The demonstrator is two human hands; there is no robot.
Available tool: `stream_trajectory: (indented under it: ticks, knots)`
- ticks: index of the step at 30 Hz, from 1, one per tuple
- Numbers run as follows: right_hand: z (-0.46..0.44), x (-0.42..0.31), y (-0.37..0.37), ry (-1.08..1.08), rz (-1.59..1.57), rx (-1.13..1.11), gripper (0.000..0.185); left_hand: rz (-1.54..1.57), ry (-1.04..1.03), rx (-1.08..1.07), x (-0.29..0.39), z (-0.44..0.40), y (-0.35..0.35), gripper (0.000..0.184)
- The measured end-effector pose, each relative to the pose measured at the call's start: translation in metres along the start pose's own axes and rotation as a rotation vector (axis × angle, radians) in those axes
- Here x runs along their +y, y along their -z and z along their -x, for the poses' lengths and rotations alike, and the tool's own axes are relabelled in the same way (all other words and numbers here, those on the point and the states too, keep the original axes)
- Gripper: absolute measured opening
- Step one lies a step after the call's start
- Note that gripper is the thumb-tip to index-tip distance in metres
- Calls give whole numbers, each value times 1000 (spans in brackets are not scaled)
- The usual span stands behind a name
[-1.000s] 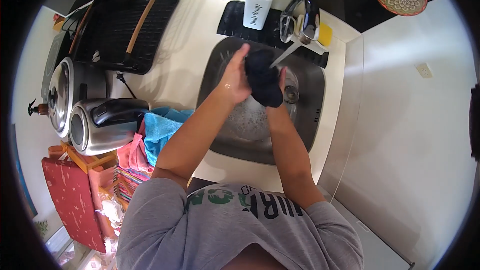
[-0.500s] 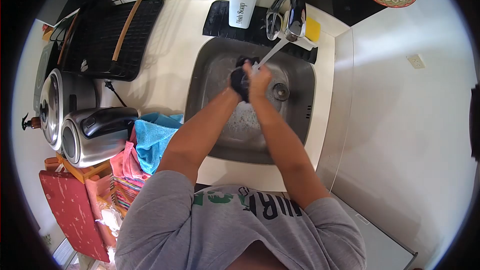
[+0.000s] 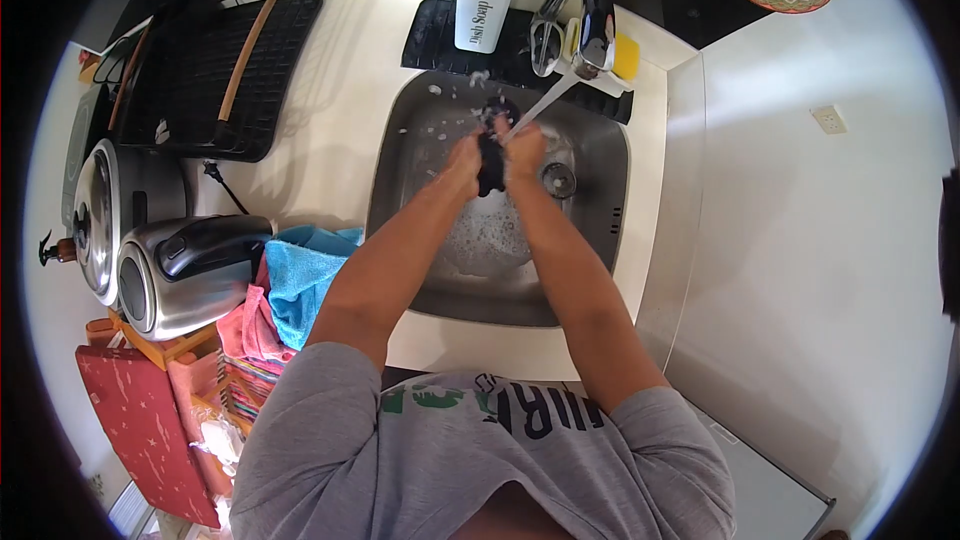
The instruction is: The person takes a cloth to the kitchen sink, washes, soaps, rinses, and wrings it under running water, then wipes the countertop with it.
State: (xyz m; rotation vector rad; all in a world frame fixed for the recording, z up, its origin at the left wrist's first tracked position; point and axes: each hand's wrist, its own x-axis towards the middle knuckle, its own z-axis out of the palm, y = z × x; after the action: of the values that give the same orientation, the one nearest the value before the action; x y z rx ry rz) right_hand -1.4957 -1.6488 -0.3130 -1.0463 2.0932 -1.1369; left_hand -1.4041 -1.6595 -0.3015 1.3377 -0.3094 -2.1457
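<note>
A soft black cloth-like item (image 3: pixel 490 166) is bunched between my two hands in the metal sink (image 3: pixel 405 140). My left hand (image 3: pixel 463 166) grips its left side, and my right hand (image 3: pixel 524 152) closes on it from the right. Water from the chrome faucet (image 3: pixel 597 25) runs down onto the item and my right hand, with splashes flying up to the left. Exactly what kind of cloth it is cannot be made out. Suds float below my hands, and the drain (image 3: pixel 558 180) lies to their right.
A dish soap bottle (image 3: pixel 486 5) and a yellow sponge (image 3: pixel 626 57) stand behind the sink. On the left are a black dish rack (image 3: pixel 215 70), an electric kettle (image 3: pixel 190 270), a rice cooker (image 3: pixel 110 220) and a blue towel (image 3: pixel 305 275). A wall rises at the right.
My left hand has come out from behind the black item to grip its left side. The item now hangs narrower between my hands, and water droplets splash up behind it.
</note>
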Motion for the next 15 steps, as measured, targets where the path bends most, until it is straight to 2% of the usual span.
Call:
stream_trajectory:
  ticks: [2,4,5,6,7,9,10,12,14,15]
  knots:
    - [-10,1,4,-3,-43,77,34,2,-15,62,4,8,-6,34]
    - [9,-8,-9,-39,-89,105,35,92,-8,-118,-7,-35,17,37]
    - [24,-15,-16,75,-206,146,35,16,47,-59,-5,-48,30,39]
    - [35,-24,-19,191,-326,186,36,-90,189,-116,2,-63,42,41]
    - [45,-33,-18,191,-324,186,36,-89,191,-117,-6,-70,44,41]
    - [58,-45,-14,369,-28,105,35,114,174,-95,-21,-79,46,40]
    - [53,-45,-15,370,-34,101,35,214,158,-79,-24,-82,49,39]
    - [28,-37,-1,9,42,48,36,308,153,-69,-28,-74,46,39]
    - [5,-28,15,-39,101,36,37,-239,-4,68,-8,-31,31,52]
    - [-9,-18,18,-40,252,-34,45,-154,70,16,28,40,5,56]
